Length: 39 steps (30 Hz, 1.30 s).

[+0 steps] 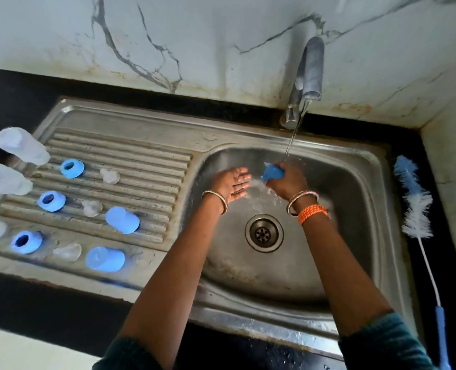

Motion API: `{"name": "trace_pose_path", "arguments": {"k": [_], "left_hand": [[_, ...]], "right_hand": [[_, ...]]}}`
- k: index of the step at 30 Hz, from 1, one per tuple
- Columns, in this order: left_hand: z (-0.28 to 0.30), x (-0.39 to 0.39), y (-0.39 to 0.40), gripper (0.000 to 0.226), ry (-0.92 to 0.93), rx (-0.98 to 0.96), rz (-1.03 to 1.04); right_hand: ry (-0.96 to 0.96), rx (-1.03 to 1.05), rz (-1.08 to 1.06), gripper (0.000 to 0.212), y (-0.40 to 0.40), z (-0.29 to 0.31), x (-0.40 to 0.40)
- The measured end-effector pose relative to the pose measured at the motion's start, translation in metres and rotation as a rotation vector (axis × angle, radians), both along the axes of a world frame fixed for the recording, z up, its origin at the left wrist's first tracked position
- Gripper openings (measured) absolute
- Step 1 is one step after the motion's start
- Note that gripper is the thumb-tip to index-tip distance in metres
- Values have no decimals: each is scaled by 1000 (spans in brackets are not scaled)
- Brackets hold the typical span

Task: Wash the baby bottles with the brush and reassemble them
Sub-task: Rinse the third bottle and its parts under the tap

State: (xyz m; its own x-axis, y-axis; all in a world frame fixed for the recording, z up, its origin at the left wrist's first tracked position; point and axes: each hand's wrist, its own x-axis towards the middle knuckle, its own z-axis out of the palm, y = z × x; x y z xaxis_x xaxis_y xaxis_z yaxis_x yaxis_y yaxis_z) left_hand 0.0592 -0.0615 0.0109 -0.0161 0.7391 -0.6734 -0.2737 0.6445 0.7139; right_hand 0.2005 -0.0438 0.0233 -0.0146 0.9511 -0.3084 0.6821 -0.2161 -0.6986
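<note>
Lighting: soft, diffuse, cool daylight-ish; source not visible. Wall (221, 36) brightest, evenly lit. Black counter (47, 311) v. dark, little detail. Shadows weak; faint ones under the arms in the sink (355, 182). Dull sheen on steel, no hard glare. Wide-angle distortion: sink edges bow, bottles (21, 146) at left edge stretched & hazy. Motion blur on right hand (285, 180), left hand (232, 185) and falling water (293, 134). Overall slightly soft, compression smear.

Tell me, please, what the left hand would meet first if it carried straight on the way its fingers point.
Probably the blue cap that the right hand grips under the tap's stream; the left hand points towards it, though depth is unclear.
</note>
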Motion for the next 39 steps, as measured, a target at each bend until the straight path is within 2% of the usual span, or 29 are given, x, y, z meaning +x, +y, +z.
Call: {"name": "trace_pose_path", "arguments": {"k": [2, 4, 6, 9, 12, 15, 24, 27, 29, 32, 34, 39], "left_hand": [[8, -14, -7, 39, 43, 22, -35], [19, -32, -13, 38, 91, 58, -45], [31, -55, -19, 32, 137, 109, -29], [47, -99, -26, 28, 189, 188, 5], [58, -146, -35, 29, 254, 222, 40], [60, -188, -42, 28, 293, 220, 76], [44, -259, -52, 29, 388, 199, 80], [46, -253, -48, 29, 397, 238, 147], [48, -241, -40, 30, 369, 321, 276], [52, -203, -23, 28, 233, 362, 353], [51, -163, -14, 25, 163, 346, 241], [6, -47, -4, 23, 90, 174, -189]], "right_hand": [[-143, 72, 58, 53, -10, 6, -8], [-189, 73, 66, 61, -18, 13, -23], [-192, 126, 96, 60, -27, 22, -46], [-126, 261, 188, 47, -36, 38, -91], [-35, 307, 279, 52, -41, 39, -143], [-69, 348, 354, 54, -44, 25, -190], [-253, 259, 443, 60, -56, -15, -255], [-241, 239, 473, 76, -55, -13, -251], [-161, 216, 428, 74, -50, -5, -235], [-20, 292, 236, 40, -38, 0, -183], [28, 297, 55, 26, -32, 0, -136], [-84, 55, -328, 5, -13, -17, -10]]}}
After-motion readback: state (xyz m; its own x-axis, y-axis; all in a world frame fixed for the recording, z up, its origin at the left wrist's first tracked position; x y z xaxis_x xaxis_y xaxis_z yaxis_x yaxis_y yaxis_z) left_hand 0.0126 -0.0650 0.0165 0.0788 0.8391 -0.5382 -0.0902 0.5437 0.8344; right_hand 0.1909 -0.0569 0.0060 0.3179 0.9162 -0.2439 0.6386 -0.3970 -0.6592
